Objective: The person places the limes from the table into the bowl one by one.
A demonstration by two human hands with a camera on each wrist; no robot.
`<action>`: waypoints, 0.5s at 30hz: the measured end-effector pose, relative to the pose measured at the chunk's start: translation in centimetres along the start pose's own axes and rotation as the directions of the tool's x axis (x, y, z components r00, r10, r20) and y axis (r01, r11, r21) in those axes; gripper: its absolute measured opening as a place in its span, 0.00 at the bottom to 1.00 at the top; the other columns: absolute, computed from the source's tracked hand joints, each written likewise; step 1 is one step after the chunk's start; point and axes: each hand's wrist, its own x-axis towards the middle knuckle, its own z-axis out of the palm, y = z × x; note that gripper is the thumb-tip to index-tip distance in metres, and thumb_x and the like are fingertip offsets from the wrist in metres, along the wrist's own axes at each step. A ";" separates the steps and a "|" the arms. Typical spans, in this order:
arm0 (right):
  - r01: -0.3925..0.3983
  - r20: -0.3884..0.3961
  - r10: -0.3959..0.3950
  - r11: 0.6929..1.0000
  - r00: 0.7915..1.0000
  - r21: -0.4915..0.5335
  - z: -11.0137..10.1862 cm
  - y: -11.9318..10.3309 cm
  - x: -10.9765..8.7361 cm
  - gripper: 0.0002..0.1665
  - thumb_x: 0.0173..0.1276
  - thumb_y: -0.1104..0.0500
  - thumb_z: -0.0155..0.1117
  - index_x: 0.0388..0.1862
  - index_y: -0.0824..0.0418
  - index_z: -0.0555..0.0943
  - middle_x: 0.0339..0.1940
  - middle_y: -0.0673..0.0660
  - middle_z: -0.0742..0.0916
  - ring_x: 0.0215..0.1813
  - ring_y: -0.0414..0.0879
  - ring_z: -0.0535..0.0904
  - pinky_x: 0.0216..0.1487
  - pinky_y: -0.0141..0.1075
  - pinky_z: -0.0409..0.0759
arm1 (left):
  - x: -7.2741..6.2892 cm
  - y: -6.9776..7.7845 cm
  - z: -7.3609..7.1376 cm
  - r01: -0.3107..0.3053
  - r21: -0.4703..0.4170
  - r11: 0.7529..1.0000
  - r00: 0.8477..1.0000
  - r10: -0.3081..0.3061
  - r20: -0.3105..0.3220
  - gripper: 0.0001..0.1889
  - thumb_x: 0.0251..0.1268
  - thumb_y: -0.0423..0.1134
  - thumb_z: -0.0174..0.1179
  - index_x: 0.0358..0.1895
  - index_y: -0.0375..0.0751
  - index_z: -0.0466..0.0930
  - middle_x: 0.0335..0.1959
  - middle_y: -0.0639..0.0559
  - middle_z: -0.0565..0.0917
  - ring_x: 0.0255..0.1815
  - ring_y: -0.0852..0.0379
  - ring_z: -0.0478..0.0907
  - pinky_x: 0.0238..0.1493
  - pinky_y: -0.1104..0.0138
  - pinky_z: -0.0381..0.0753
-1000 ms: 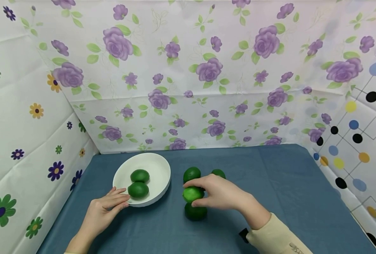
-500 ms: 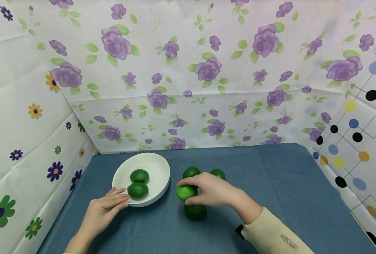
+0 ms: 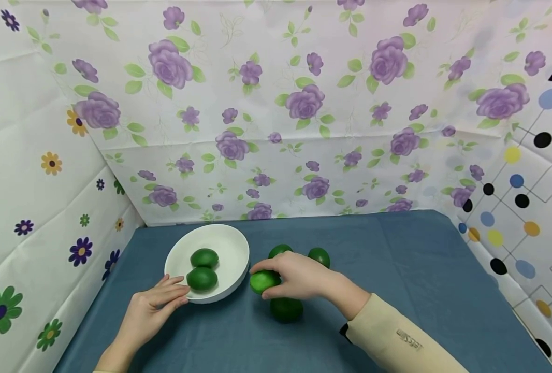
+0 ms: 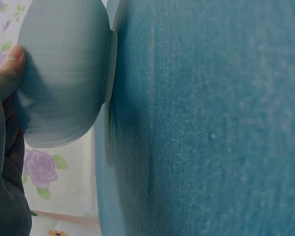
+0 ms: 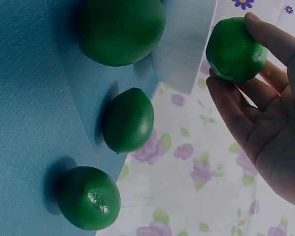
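My right hand [image 3: 299, 277] pinches a green lime [image 3: 264, 282] between thumb and fingers. In the right wrist view this lime [image 5: 236, 49] hangs off the table, away from the other limes. My left hand [image 3: 150, 308] holds the near left rim of a white bowl [image 3: 233, 254], and its thumb [image 4: 9, 73] lies against the outer side in the left wrist view. Inside the bowl rest two limes, a far one [image 3: 204, 257] and a near one [image 3: 202, 278].
Three more limes lie on the blue tablecloth [image 3: 397, 269]: one in front [image 3: 287, 311], one behind the right hand [image 3: 279, 249], partly hidden, and one farther right [image 3: 319, 256]. A flowered cloth wall [image 3: 266, 103] stands behind, with patterned cloths at both sides.
My right hand has lifted the lime from among the others and carried it left, close to the bowl. The left hand and the bowl have stayed in place.
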 end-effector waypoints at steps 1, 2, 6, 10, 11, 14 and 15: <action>0.005 -0.002 -0.005 1.000 1.000 0.003 0.0 0.1 0.2 0.31 0.75 0.45 0.74 0.75 0.44 0.79 0.51 0.38 0.86 0.39 0.33 0.79 0.38 0.30 0.82 | 0.0 0.0 0.0 0.001 0.001 1.000 1.000 -0.001 0.001 0.18 0.48 0.20 0.80 0.45 0.36 0.95 0.43 0.52 0.93 0.61 0.60 0.86 0.78 0.70 0.69; 0.012 -0.003 -0.012 1.000 1.000 0.007 0.1 0.1 0.4 0.31 0.75 0.45 0.74 0.75 0.45 0.80 0.50 0.38 0.86 0.39 0.33 0.79 0.37 0.30 0.82 | 0.0 0.1 0.0 0.005 0.002 1.000 1.000 -0.005 0.004 0.18 0.48 0.20 0.80 0.45 0.36 0.95 0.43 0.53 0.93 0.61 0.60 0.86 0.78 0.70 0.69; 0.051 -0.010 -0.050 0.999 0.999 0.020 0.2 0.2 1.1 0.32 0.75 0.45 0.75 0.75 0.48 0.80 0.49 0.37 0.86 0.37 0.32 0.80 0.36 0.29 0.82 | 0.0 0.1 -0.2 0.025 0.003 1.000 1.000 -0.025 0.016 0.17 0.50 0.22 0.80 0.46 0.37 0.95 0.44 0.53 0.93 0.61 0.58 0.86 0.78 0.69 0.68; 0.072 -0.014 -0.071 0.997 0.997 0.023 0.3 0.1 1.7 0.32 0.75 0.46 0.75 0.75 0.49 0.80 0.52 0.38 0.87 0.39 0.30 0.81 0.38 0.27 0.82 | 0.0 0.0 -0.2 0.032 0.005 0.999 0.999 -0.033 0.023 0.17 0.51 0.22 0.80 0.46 0.37 0.95 0.44 0.53 0.93 0.61 0.58 0.86 0.78 0.69 0.68; 0.071 -0.013 -0.071 0.997 0.997 0.022 0.4 0.1 1.8 0.32 0.75 0.46 0.75 0.75 0.48 0.80 0.52 0.38 0.87 0.40 0.30 0.81 0.39 0.27 0.82 | 0.0 0.0 -0.2 0.032 0.004 0.999 0.999 -0.033 0.023 0.17 0.51 0.22 0.80 0.46 0.37 0.95 0.44 0.53 0.93 0.61 0.58 0.86 0.78 0.69 0.68; 0.064 -0.013 -0.064 0.998 0.998 0.016 0.4 -0.2 2.2 0.32 0.75 0.46 0.75 0.75 0.47 0.80 0.51 0.39 0.87 0.40 0.30 0.81 0.39 0.28 0.82 | 0.0 0.0 -0.2 0.030 -0.002 1.000 0.999 -0.030 0.024 0.18 0.51 0.21 0.80 0.46 0.37 0.95 0.44 0.52 0.93 0.61 0.59 0.86 0.78 0.69 0.69; 0.062 -0.013 -0.062 0.998 0.998 0.012 0.4 -0.3 2.3 0.31 0.75 0.46 0.75 0.74 0.47 0.80 0.50 0.38 0.87 0.40 0.31 0.81 0.39 0.28 0.82 | 0.0 0.0 -0.2 0.026 -0.003 1.000 0.999 -0.026 0.022 0.18 0.50 0.21 0.80 0.46 0.37 0.95 0.44 0.52 0.93 0.61 0.58 0.86 0.78 0.69 0.69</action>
